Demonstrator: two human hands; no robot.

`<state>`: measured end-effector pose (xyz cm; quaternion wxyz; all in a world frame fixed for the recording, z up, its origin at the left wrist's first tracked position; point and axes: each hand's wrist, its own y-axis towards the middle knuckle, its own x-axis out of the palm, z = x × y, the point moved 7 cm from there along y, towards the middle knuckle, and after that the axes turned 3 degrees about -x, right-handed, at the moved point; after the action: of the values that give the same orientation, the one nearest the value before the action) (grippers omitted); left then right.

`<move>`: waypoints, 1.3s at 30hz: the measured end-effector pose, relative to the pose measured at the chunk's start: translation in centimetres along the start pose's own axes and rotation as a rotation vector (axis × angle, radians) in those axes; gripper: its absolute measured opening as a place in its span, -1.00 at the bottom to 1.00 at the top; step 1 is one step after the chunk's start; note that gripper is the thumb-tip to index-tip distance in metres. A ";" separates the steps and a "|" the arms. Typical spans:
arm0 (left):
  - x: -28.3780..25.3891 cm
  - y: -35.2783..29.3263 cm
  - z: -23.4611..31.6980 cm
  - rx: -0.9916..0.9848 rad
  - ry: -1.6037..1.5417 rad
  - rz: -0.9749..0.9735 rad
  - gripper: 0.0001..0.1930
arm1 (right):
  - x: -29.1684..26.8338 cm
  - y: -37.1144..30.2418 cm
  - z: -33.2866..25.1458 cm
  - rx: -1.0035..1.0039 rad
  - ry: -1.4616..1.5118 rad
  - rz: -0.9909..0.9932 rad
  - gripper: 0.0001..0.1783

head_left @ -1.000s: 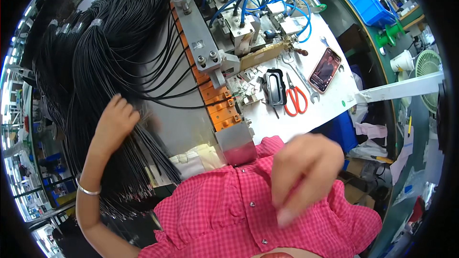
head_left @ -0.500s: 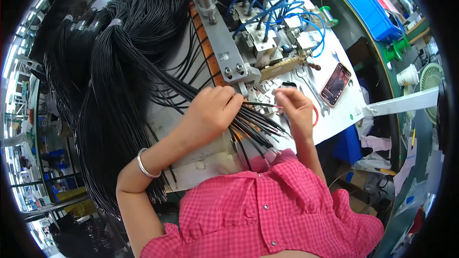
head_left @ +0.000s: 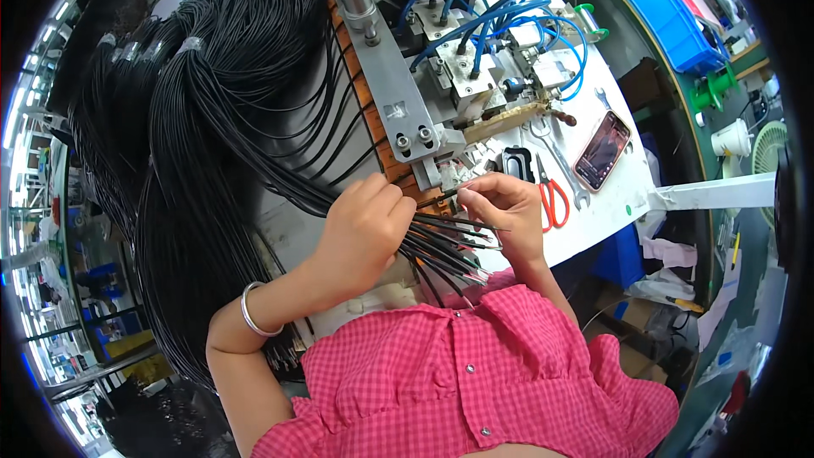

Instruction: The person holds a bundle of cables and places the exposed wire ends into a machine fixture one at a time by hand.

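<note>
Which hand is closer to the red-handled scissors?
Right. The right hand is just left of the scissors in the picture; the left hand, gripping black wires, is farther left, beyond the right hand.

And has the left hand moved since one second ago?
Yes: the left hand moved rightward, from well left of the orange rail to close beside it, gripping black cables.
</note>
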<state>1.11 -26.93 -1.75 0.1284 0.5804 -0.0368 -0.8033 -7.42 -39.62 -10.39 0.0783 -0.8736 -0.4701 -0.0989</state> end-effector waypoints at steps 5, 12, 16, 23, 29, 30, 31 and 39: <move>0.1 -0.3 -0.6 -0.083 -0.036 0.028 -0.72 | 0.3 0.0 0.4 0.104 0.170 -0.064 -0.90; 0.1 -0.4 -0.4 -0.081 -0.050 0.021 -0.73 | 1.4 -0.3 1.5 0.230 0.234 -0.235 -0.92; 0.2 -0.3 0.0 -0.061 -0.068 -0.005 -0.76 | 0.5 0.0 1.1 0.150 0.124 -0.123 -0.95; 0.3 -0.3 0.1 -0.021 -0.052 0.005 -0.69 | -0.6 0.6 2.3 0.102 -0.170 -0.105 -0.86; 0.2 -0.5 0.1 -0.074 -0.004 -0.045 -0.80 | 0.4 0.6 3.6 0.309 -0.005 -0.276 -0.85; 0.6 -0.6 0.2 -0.057 0.011 -0.046 -0.81 | 0.5 0.4 3.8 0.357 -0.017 -0.337 -0.84; 0.9 -0.6 0.3 -0.040 0.026 -0.046 -0.81 | 0.4 0.4 3.6 0.358 -0.015 -0.337 -0.84; 1.0 -0.3 0.2 -0.052 0.043 -0.064 -0.63 | -1.0 0.1 2.2 0.107 -0.246 -0.093 -0.88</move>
<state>0.62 -26.87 -2.70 0.1182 0.5948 0.0054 -0.7951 -7.65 -39.99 -12.79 0.0620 -0.8508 -0.5209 0.0306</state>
